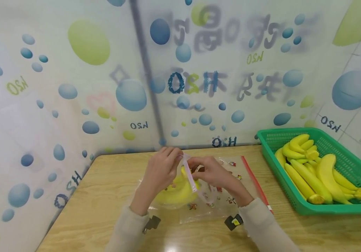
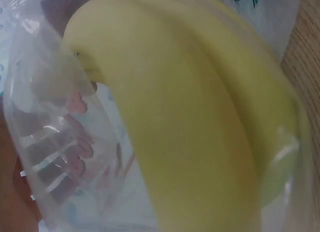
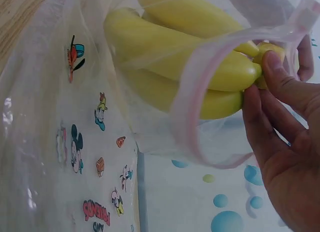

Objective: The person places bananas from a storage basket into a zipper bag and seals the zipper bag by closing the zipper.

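A bunch of yellow bananas (image 1: 175, 192) sits inside a clear plastic zip bag (image 3: 197, 124) with a pink-edged mouth. My right hand (image 1: 212, 171) pinches the bunch's stem end at the open mouth, thumb on one side and fingers on the other, as the right wrist view shows. At the bag's upper edge my left hand (image 1: 163, 164) holds the plastic between thumb and fingers. Seen by the left wrist, the bananas (image 2: 165, 102) fill the bag behind the film. A second clear bag (image 1: 227, 203), printed with cartoon figures and edged in red, lies flat beneath on the table.
A green plastic basket (image 1: 267, 147) of several banana bunches (image 1: 309, 171) stands at the right of the wooden table (image 1: 105, 196). Behind the table rises a patterned wall (image 1: 180, 112). Dark devices sit at both wrists.
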Motion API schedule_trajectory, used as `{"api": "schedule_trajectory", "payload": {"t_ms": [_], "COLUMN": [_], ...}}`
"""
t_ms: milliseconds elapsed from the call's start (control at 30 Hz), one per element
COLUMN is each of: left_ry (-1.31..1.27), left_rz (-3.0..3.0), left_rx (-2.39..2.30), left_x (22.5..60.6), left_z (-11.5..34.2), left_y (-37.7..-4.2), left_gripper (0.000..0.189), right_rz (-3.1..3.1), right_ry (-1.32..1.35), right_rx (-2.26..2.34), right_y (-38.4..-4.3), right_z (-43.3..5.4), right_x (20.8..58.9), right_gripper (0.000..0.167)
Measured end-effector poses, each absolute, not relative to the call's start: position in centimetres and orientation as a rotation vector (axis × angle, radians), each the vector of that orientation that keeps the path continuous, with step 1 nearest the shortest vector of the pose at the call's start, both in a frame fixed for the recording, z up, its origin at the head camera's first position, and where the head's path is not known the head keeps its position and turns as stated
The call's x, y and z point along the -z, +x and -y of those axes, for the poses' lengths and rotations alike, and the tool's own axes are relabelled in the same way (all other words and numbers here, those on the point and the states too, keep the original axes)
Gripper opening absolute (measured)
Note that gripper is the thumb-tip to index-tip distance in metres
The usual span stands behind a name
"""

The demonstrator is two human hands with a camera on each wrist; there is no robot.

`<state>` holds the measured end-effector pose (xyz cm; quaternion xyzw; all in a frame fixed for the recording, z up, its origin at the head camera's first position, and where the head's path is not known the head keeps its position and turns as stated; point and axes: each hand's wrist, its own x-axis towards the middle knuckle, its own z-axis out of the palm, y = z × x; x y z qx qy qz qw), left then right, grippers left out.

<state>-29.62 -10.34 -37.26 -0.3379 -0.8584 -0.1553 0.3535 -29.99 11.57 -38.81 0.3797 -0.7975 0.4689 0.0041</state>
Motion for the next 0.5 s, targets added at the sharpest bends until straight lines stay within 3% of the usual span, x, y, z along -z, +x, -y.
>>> {"api": "schedule_trajectory", "payload": {"t_ms": [267,500], "left_ry": [-0.812,-0.811], "left_rz": [2.178,2.158], "left_rx": [0.391,0.392], "left_x": [37.6,37.7], "left_z": [9.9,9.4], "left_y": [-29.6,-29.5], "left_gripper": [0.010,0.008], "right_rz": [2.404,2.388], "right_ry": [1.150,1.082], "right_rx": [-1.475,-1.475], "right_y": [-29.9,-29.7], "right_z": [-10.4,-9.7], "right_x": [39.8,40.2], "right_gripper": [0.023,0.030]}}
